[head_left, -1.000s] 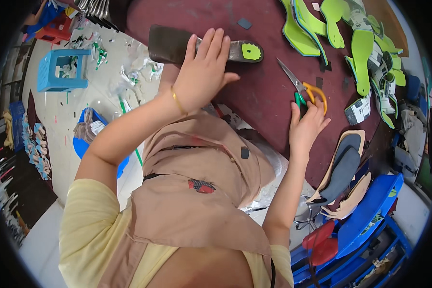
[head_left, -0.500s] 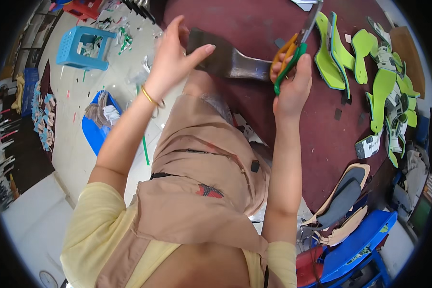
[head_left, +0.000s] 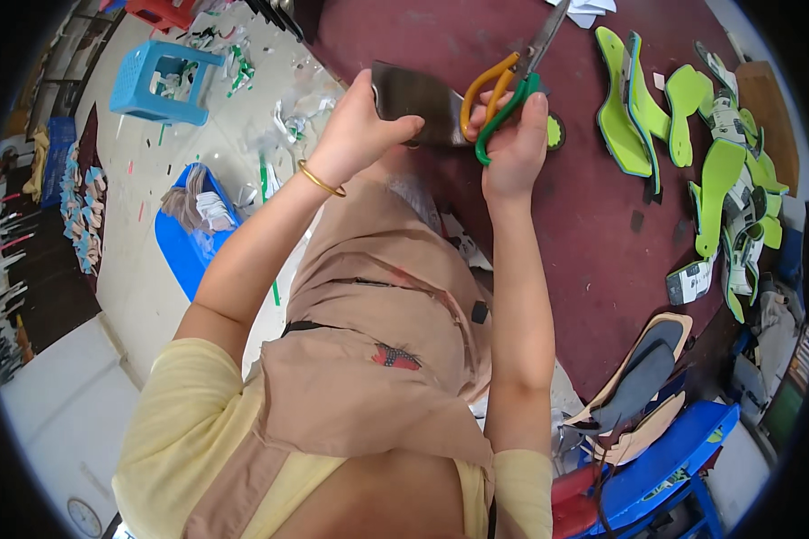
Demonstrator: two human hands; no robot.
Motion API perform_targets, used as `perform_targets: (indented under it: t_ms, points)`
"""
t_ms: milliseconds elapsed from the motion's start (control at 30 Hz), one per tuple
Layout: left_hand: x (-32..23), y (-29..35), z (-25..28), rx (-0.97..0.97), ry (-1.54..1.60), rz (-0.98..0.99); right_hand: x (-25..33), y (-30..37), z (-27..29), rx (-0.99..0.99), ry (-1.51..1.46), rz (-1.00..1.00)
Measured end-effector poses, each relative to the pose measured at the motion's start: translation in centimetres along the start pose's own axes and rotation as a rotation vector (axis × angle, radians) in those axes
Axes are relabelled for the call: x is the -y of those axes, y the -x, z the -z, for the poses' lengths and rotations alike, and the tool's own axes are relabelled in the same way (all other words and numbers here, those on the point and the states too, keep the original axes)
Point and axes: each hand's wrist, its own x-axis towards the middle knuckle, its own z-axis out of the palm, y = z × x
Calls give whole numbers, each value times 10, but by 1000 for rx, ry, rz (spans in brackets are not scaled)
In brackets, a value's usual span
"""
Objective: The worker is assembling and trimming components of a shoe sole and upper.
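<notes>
My left hand [head_left: 364,130] grips the left end of a glossy dark brown, leather-like piece [head_left: 427,97], its thumb lying on the near edge. Scissors [head_left: 537,52] with one orange and one green handle are held in my right hand [head_left: 517,148], blades pointing up and away. The fingers of that hand also meet the right part of the dark piece, though their grip there is partly hidden. Just beyond the right hand shows a rounded lime green patch [head_left: 555,132] with a dark rim; whether it belongs to the dark piece I cannot tell.
Lime green sole-shaped pieces [head_left: 719,184] are heaped on the right of the dark red table [head_left: 593,260]. Tan and dark insole shapes [head_left: 643,359] lie by a blue stool [head_left: 661,467]. On the left floor stand a light blue stool [head_left: 139,83] and a blue tray [head_left: 178,242].
My left hand has closed on the dark piece and come down and right. The right hand has shifted left with the scissors, and the piece has turned, exposing the lime green patch.
</notes>
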Motion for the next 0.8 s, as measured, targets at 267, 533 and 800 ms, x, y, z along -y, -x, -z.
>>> perform_targets:
  t_ms: [267, 533, 800]
  points:
    - [-9, -10, 39, -52, 285, 228, 75, 82, 119, -49, 1250, 493]
    - [-104, 41, 29, 21, -28, -355, 134, 120, 217, -337, 2098, 649]
    - [-211, 147, -76, 485, 957, -1008, 93, 112, 192, -294, 1619, 405]
